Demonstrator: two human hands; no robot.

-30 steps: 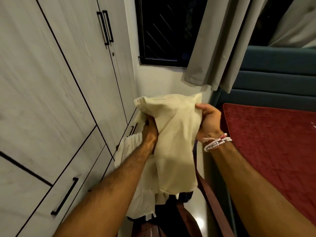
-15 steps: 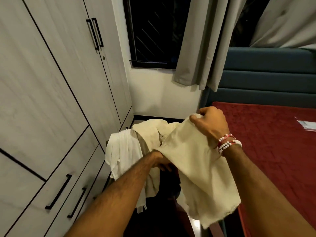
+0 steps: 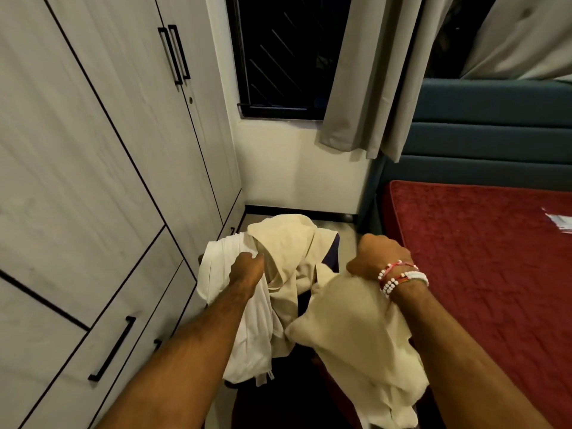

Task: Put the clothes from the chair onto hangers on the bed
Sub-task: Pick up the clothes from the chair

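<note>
A pile of clothes lies over the chair, which is almost fully hidden under it. The pile holds a white garment [image 3: 223, 274], a cream garment [image 3: 288, 243] and a bit of dark blue cloth [image 3: 331, 258]. My left hand [image 3: 247, 269] has its fingers curled into the pile where white and cream meet. Beside the bed, my right hand [image 3: 382, 258] grips a second cream cloth [image 3: 356, 329], which hangs from its fist. The bed has a red cover [image 3: 495, 289] on the right. No hanger can be made out.
A grey wardrobe [image 3: 93, 181] with black handles and drawers runs along the left. A dark window [image 3: 278, 57], grey curtain [image 3: 365, 88] and blue headboard [image 3: 495, 134] stand behind. A white object [image 3: 560, 222] lies at the bed's right edge, cut off.
My right hand has carried the cream cloth down and right, towards the bed. My left hand let go of that cloth and went to the pile on the chair.
</note>
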